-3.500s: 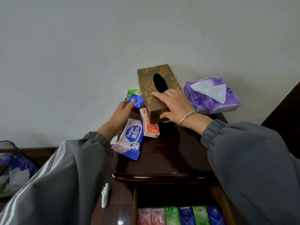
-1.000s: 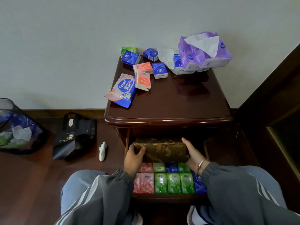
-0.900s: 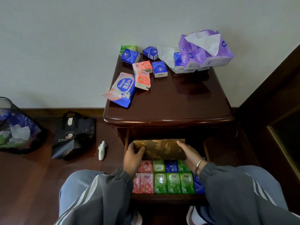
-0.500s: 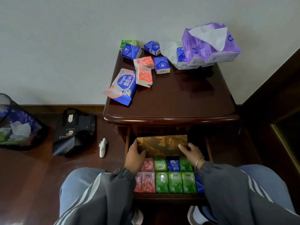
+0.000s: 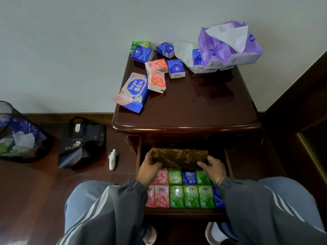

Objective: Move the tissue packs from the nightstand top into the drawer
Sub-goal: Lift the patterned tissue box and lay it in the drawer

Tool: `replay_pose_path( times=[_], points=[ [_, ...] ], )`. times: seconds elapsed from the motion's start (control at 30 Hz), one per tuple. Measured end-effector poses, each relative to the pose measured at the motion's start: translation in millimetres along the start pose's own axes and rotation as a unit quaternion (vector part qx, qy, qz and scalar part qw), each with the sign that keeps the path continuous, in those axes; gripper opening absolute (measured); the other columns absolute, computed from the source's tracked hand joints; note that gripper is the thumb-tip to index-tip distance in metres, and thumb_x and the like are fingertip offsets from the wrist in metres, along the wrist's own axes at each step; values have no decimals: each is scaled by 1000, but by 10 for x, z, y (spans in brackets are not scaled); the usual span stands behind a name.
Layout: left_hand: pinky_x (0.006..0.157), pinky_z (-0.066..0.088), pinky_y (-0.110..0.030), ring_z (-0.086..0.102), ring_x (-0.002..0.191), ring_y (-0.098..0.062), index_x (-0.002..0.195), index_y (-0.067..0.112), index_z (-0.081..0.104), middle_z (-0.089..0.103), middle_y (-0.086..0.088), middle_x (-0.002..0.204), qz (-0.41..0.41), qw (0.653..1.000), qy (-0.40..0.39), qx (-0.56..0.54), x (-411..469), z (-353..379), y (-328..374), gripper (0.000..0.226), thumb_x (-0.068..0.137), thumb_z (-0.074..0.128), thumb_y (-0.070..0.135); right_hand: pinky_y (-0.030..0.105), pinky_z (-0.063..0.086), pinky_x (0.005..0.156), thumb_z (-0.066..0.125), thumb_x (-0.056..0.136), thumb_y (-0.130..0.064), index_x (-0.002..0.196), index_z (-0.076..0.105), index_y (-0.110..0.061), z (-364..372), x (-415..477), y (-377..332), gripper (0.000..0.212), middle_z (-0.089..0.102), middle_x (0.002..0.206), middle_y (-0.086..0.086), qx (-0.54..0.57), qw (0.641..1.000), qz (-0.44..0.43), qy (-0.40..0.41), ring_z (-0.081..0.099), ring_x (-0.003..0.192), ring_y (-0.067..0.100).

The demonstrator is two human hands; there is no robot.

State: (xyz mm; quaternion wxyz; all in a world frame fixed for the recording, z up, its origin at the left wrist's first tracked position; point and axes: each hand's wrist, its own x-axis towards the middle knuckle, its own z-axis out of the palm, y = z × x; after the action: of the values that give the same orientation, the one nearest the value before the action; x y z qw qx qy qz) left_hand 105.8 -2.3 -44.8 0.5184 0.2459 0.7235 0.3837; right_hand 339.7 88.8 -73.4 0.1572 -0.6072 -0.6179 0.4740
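Observation:
A gold patterned tissue box (image 5: 179,157) lies at the back of the open drawer (image 5: 184,212). My left hand (image 5: 148,167) grips its left end and my right hand (image 5: 213,166) holds its right end. In front of the box, several pink, green and blue tissue packs (image 5: 184,196) stand in rows. On the nightstand top (image 5: 194,106) lie several small blue packs (image 5: 176,68), pink packs (image 5: 156,79), a green pack (image 5: 140,45), a blue and pink wipes pack (image 5: 133,91) and a large purple tissue pack (image 5: 230,48).
On the floor to the left stand a black mesh bin (image 5: 19,133) with waste, a dark tote bag (image 5: 82,144) and a small white object (image 5: 112,159). Dark wooden furniture (image 5: 304,103) rises at the right. My knees frame the drawer front.
Both hands carried the gold box from the nightstand top down into the drawer and pushed it toward the back. Over the last second it slid further in.

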Motion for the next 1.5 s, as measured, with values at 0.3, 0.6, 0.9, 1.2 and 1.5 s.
replay_pose_path(
  times=[0.3, 0.6, 0.9, 1.2, 1.5],
  points=[
    [48, 39, -25, 56, 72, -24, 152, 32, 16, 61, -1, 111, 5, 999, -5, 49, 112, -62, -90, 86, 84, 40, -15, 33, 41, 103, 64, 86, -13, 129, 47, -7, 90, 138, -79, 47, 53, 133, 13, -22, 994, 42, -99, 48, 126, 29],
    [51, 46, -13, 51, 103, -12, 152, 12, 16, 44, -11, 142, -9, 1000, 1, -18, 101, -128, -162, 83, 81, 32, -29, 29, 39, 96, 54, 88, 3, 127, 50, -4, 87, -23, -198, 40, 52, 126, 7, 78, 990, 75, -95, 46, 113, 14],
    [49, 41, -23, 47, 68, 1, 149, 20, 27, 34, -14, 149, -34, 999, 9, 9, 155, -190, -163, 84, 80, 35, -26, 38, 36, 110, 47, 82, 13, 140, 42, -6, 193, -40, -270, 61, 50, 134, 9, 240, 961, 139, 0, 45, 128, 27],
    [45, 44, -15, 45, 71, -1, 151, 22, 19, 39, -7, 131, -29, 999, 8, 18, 212, -233, -81, 90, 79, 33, -29, 27, 30, 107, 41, 86, 14, 147, 27, -10, 268, 8, -382, 67, 31, 151, 12, 193, 976, 101, -29, 31, 139, 23],
    [55, 47, -19, 58, 71, -18, 151, 13, 22, 50, -17, 139, -37, 976, 1, 215, 112, -259, -73, 63, 92, 35, -5, 35, 41, 102, 44, 83, 13, 139, 43, -7, 330, -4, -189, 59, 51, 137, 11, 52, 990, 86, -96, 49, 126, 29]
  ],
)
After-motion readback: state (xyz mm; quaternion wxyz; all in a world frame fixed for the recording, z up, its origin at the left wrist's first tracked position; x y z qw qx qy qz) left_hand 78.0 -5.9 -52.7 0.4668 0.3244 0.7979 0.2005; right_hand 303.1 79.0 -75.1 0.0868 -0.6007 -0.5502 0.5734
